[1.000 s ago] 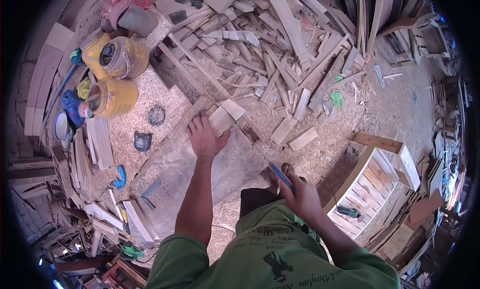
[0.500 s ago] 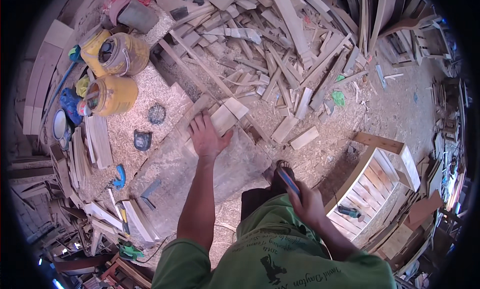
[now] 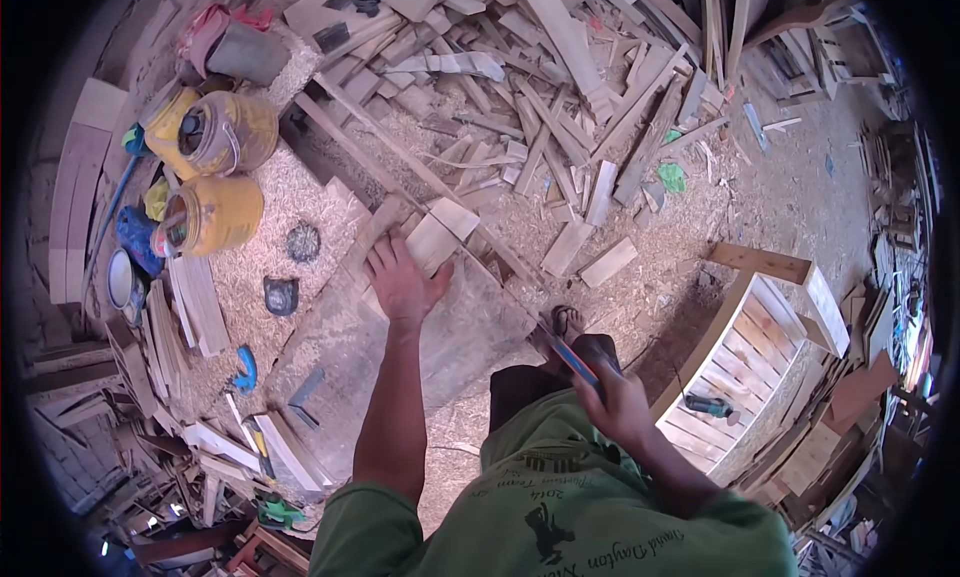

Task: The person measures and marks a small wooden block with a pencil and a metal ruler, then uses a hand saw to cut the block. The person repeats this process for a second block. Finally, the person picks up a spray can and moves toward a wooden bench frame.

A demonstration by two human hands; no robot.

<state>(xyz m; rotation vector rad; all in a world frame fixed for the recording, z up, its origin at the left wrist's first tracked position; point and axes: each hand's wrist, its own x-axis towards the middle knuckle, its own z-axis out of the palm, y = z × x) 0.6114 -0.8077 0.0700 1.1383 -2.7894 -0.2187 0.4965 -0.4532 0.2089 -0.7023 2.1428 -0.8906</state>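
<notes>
One wood block [image 3: 433,242] at left grip's [image 3: 403,282] fingertips

yellow jars [image 3: 212,214], wooden crate [image 3: 765,352], scrap wood [image 3: 560,107]

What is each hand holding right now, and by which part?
The right hand grips a slim blue-and-red tool by its lower end. The left hand lies flat on a small wooden block, not gripping it.

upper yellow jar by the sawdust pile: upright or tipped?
Tipped. The upper yellow jar lies on its side, its dark mouth facing left; the jar below it lies the same way.
</notes>
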